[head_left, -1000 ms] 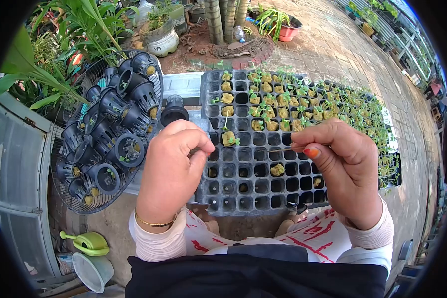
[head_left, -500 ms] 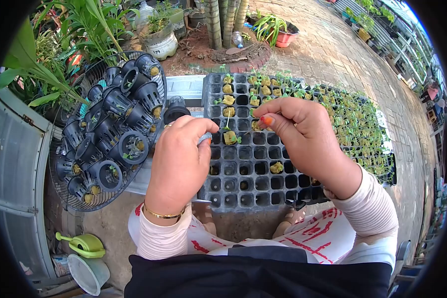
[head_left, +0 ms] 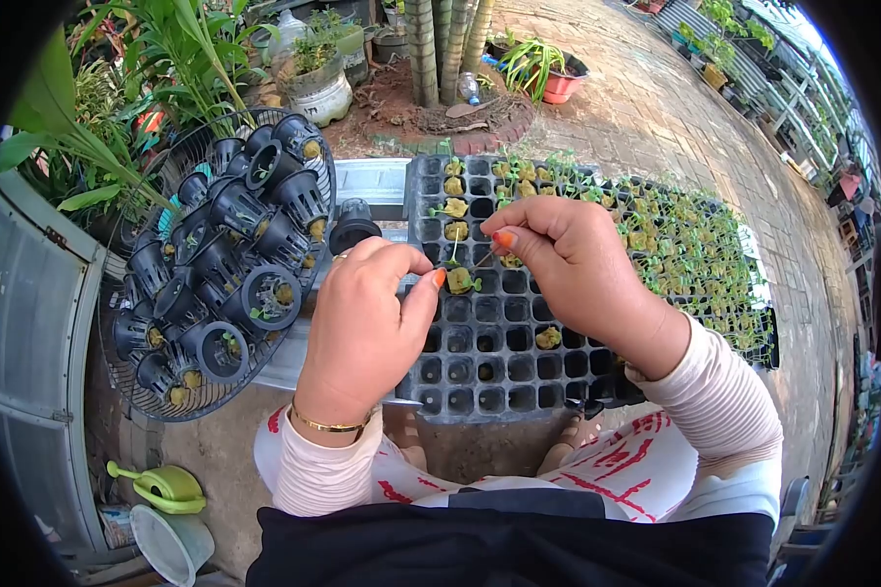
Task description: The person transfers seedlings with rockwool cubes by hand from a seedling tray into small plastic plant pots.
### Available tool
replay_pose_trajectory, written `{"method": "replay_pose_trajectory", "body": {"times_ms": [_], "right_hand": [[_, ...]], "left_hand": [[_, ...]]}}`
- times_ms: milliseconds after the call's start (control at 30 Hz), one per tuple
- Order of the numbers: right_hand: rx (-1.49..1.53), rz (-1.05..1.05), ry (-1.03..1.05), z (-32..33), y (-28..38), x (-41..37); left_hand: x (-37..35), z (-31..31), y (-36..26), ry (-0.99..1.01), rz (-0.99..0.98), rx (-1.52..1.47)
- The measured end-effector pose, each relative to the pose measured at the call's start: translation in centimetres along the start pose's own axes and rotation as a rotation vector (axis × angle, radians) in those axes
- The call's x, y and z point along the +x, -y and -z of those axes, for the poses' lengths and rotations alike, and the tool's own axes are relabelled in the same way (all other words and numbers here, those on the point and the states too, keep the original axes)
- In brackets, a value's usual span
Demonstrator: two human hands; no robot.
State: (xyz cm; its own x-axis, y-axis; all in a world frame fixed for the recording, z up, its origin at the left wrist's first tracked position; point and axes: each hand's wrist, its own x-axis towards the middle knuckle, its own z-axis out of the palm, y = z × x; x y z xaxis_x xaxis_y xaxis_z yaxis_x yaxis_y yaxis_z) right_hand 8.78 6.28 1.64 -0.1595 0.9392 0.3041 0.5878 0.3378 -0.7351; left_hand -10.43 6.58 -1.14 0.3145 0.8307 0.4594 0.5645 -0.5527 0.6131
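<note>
A black seedling tray [head_left: 504, 364] lies in front of me, its far part filled with yellowish sponge plugs bearing small green seedlings. My left hand [head_left: 367, 318] hovers over its left edge, thumb and forefinger apart. The thumb tip is right beside a plug with a seedling [head_left: 459, 282] that sits at the tray's surface. Between finger and thumb, my right hand [head_left: 578, 269] pinches a thin stick [head_left: 485, 258], its tip slanting down toward that plug. A lone plug [head_left: 548, 338] sits nearer to me. Beyond my left hand stands a black net pot [head_left: 353, 227].
To the left, a wire basket [head_left: 181, 415] holds many black net pots, some with seedlings. A green watering can [head_left: 169, 487] and a pale bucket [head_left: 173, 543] stand on the ground at lower left. Potted plants and a ringed tree trunk [head_left: 423, 59] are behind the tray.
My right hand has moved left with the stick, nearer to the plug. My left thumb has stretched out toward the same plug. The whole view has shifted slightly.
</note>
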Motion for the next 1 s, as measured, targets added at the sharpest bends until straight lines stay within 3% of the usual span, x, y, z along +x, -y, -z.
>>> {"method": "replay_pose_trajectory", "body": {"times_ms": [67, 167, 267, 433, 700, 767, 900, 967, 1000], "right_hand": [[-0.038, -0.021, 0.034, 0.0, 0.1, 0.0], [0.001, -0.030, 0.035, -0.2, 0.0, -0.1], [-0.014, -0.021, 0.046, -0.2, -0.3, 0.1], [-0.070, 0.086, 0.034, -0.4, 0.1, 0.3], [-0.140, 0.175, 0.073, -1.4, -0.3, 0.8], [-0.104, 0.044, 0.113, -1.5, -0.3, 0.7], [-0.014, 0.048, 0.074, -2.2, -1.3, 0.5], [0.102, -0.189, 0.126, -1.7, -0.9, 0.5], [0.103, -0.190, 0.126, -1.3, -0.4, 0.6]], "left_hand": [[0.0, -0.1, 0.1, 0.049, 0.044, 0.022], [-0.1, -0.6, 0.4, 0.055, -0.060, 0.073], [0.0, -0.9, 0.0, -0.024, 0.036, 0.016], [0.2, -0.6, -0.4, 0.024, -0.052, 0.091], [0.1, -1.7, -0.1, 0.056, -0.029, 0.123], [0.1, -1.8, -0.1, 0.049, -0.024, 0.112], [0.1, -1.6, -0.3, 0.083, 0.048, 0.084], [0.1, -1.5, -0.3, 0.090, 0.058, 0.078], [0.1, -1.4, -0.4, 0.090, 0.061, 0.086]]}}
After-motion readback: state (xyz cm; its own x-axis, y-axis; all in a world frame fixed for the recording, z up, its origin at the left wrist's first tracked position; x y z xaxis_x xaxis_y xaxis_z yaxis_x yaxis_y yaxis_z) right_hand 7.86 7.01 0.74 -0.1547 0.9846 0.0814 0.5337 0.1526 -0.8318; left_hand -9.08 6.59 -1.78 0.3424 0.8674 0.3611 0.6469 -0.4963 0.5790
